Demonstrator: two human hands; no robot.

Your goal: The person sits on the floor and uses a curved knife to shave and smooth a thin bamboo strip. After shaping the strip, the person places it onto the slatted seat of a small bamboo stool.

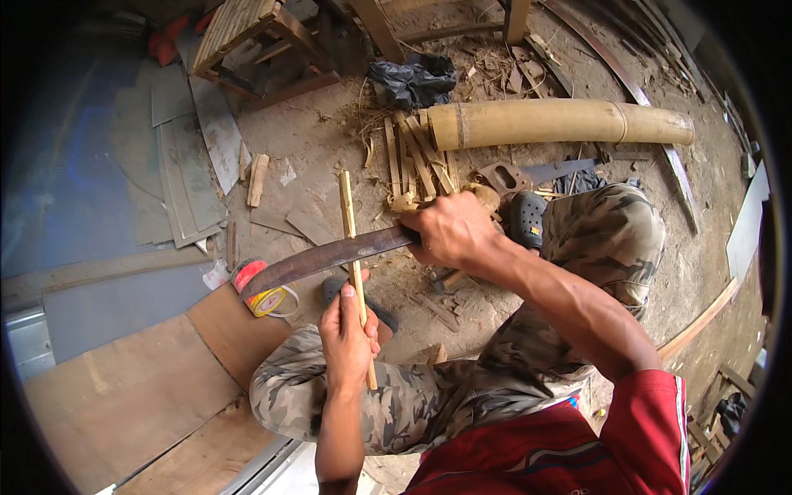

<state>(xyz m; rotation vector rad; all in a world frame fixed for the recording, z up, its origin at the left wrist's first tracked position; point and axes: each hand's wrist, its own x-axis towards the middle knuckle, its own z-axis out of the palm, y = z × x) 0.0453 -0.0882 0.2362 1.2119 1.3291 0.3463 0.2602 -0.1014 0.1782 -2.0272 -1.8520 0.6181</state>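
My left hand (346, 332) is closed around a thin split bamboo strip (350, 216), which points away from me and slants slightly. In my right hand (452, 229) is the handle of a machete, mostly hidden by the fingers. The dark curved machete blade (326, 257) reaches left across the strip, just beyond my left hand. Whether its edge bites into the strip I cannot tell. Beyond my right hand lies a pile of split bamboo pieces (422, 157), beside a thick bamboo pole (544, 122).
A handsaw (528, 173) lies near my shoe (526, 219). Past the blade tip stands a red and yellow tub (262, 290). A black plastic bag (412, 80) and a wooden stool (247, 37) are farther off. Plywood boards (132, 404) spread at left.
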